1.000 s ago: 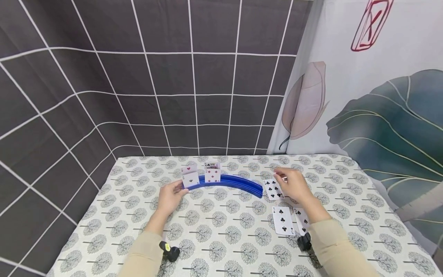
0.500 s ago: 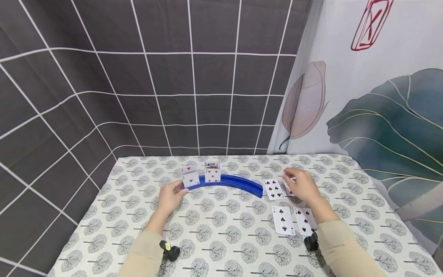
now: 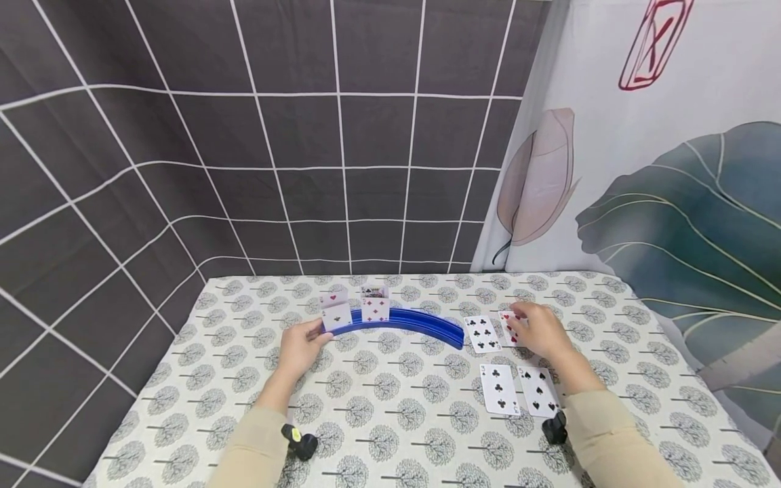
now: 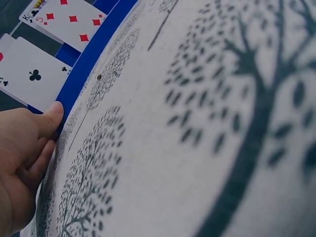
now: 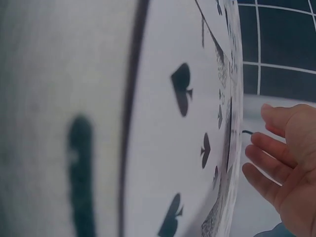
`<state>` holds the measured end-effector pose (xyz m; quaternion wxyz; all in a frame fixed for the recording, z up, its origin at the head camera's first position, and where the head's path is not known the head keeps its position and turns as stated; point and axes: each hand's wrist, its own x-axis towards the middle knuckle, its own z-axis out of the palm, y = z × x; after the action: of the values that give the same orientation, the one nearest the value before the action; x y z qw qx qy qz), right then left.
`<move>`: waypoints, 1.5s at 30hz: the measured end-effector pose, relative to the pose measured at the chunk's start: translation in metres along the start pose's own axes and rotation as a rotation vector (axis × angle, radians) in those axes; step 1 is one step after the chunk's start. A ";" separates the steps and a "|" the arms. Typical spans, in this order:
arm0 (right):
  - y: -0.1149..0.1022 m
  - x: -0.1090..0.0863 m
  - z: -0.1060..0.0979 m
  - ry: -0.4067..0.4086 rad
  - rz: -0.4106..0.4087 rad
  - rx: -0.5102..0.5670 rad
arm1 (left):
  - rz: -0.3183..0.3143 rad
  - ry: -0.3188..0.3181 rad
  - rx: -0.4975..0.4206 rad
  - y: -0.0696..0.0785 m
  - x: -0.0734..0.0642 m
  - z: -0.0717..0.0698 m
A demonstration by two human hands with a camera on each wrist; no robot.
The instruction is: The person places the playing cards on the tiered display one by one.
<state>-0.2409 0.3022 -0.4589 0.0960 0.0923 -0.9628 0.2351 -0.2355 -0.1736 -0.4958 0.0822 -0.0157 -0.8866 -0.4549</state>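
My left hand (image 3: 300,349) grips the left end of a curved blue card holder (image 3: 427,324), thumb on its front edge in the left wrist view. An ace of clubs (image 4: 35,74) stands in the holder with a hearts card (image 3: 332,297) behind it. Beside them, a five of diamonds (image 4: 73,19) stands before a king of clubs (image 3: 375,291). My right hand (image 3: 542,332) is over a hearts card (image 3: 506,322) on the table and hides part of it. In the right wrist view its fingers are relaxed, thumb apart, holding nothing.
A clubs card (image 3: 482,334) lies face up between the holder's right end and the hearts card. Nearer me are a three of clubs (image 3: 500,390) and a spades card (image 3: 538,392). Black wrist devices (image 3: 299,442) show at both sleeves. Curtains hang behind the table.
My right hand has shifted right, off the clubs card and over the hearts card, uncovering the spades card. My left hand and the holder have stayed put.
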 end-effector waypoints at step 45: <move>0.006 -0.002 -0.006 -0.078 0.112 0.012 | -0.004 -0.001 0.096 0.004 -0.001 0.001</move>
<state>-0.2395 0.3107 -0.4568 0.0447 0.0481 -0.9680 0.2422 -0.2338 -0.1703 -0.4938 0.0817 -0.0100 -0.9075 -0.4120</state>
